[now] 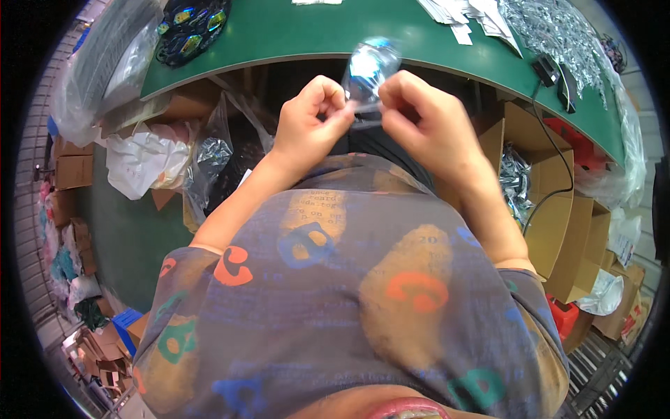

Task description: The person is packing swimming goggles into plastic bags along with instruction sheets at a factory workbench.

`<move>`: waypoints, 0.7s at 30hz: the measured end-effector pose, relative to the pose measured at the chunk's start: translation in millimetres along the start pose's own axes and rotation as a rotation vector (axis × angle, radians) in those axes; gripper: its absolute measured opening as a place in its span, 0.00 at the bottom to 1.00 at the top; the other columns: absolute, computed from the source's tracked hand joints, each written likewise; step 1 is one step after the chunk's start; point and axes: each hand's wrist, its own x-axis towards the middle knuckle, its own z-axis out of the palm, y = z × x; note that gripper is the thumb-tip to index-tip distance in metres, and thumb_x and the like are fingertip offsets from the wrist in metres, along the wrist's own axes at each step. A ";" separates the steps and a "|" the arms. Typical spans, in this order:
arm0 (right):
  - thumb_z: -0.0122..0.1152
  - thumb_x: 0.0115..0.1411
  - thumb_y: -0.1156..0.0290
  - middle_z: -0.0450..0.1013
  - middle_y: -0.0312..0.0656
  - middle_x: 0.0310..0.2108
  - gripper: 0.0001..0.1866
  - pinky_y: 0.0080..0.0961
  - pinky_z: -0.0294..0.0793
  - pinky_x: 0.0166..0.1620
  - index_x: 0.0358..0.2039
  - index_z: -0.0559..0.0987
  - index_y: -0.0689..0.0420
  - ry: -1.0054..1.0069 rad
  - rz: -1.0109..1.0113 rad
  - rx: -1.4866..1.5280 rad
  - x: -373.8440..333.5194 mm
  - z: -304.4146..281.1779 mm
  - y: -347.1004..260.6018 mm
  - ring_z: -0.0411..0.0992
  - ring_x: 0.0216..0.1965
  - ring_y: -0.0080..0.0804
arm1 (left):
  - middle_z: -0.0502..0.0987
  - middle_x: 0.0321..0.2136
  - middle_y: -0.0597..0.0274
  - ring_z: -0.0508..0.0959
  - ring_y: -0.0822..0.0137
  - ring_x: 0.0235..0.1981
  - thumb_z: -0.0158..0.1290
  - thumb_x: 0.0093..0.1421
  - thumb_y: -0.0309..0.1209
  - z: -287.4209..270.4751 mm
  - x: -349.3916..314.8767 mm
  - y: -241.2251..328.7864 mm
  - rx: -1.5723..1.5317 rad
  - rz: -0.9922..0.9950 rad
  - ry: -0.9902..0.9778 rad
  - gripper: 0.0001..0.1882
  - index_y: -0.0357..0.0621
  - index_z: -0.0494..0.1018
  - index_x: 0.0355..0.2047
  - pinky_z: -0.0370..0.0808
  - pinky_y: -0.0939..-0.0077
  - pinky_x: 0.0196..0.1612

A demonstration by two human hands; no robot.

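Observation:
A clear plastic bag (pixel 371 73) with something shiny, blue and dark inside hangs upright in front of me, just off the near edge of the green table (pixel 293 38). My left hand (pixel 310 122) pinches the lower left side of the bag between thumb and forefinger. On the other side, my right hand (pixel 434 122) has its fingers curled in and grips the bag's right edge, slightly blurred. What exactly the bag contains is smeared by glare and motion.
Dark items with iridescent pieces (pixel 192 28) lie at the table's far left. White paper slips (pixel 481 17), a heap of silvery packets (pixel 555 42) and a black adapter (pixel 546 70) with a cable are to the right. An open cardboard box (pixel 551 174) stands below the right edge.

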 end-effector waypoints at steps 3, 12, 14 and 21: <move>0.65 0.57 0.83 0.71 0.32 0.27 0.07 0.17 0.67 0.30 0.34 0.77 0.60 -0.376 -0.045 0.237 3.4 -27.9 -27.1 0.68 0.28 0.17 | 0.75 0.24 0.71 0.77 0.81 0.24 0.62 0.63 0.24 -23.5 -14.2 42.5 -0.536 -0.557 -0.341 0.13 0.46 0.66 0.32 0.72 0.86 0.26; 0.34 0.77 0.44 0.80 0.41 0.40 0.36 0.26 0.73 0.52 0.44 0.83 0.63 -0.274 0.450 0.934 -22.8 102.8 116.1 0.76 0.43 0.27 | 0.74 0.24 0.72 0.78 0.78 0.24 0.61 0.63 0.24 -25.5 -2.2 -2.1 -0.472 -0.701 -0.448 0.12 0.47 0.67 0.31 0.75 0.83 0.29; 0.33 0.77 0.43 0.80 0.38 0.36 0.37 0.25 0.73 0.49 0.40 0.83 0.63 -0.197 0.414 0.838 -11.5 98.6 113.5 0.75 0.40 0.25 | 0.72 0.25 0.74 0.77 0.81 0.23 0.60 0.64 0.24 -42.4 9.0 -0.7 -0.306 -0.574 -0.356 0.10 0.47 0.68 0.32 0.75 0.85 0.28; 0.29 0.77 0.41 0.78 0.39 0.36 0.40 0.25 0.71 0.50 0.40 0.82 0.64 -0.188 0.556 0.812 1.8 105.6 135.8 0.74 0.41 0.27 | 0.75 0.33 0.69 0.77 0.74 0.36 0.66 0.58 0.26 -60.8 27.9 -16.7 0.038 -0.051 -0.247 0.13 0.43 0.72 0.38 0.75 0.78 0.42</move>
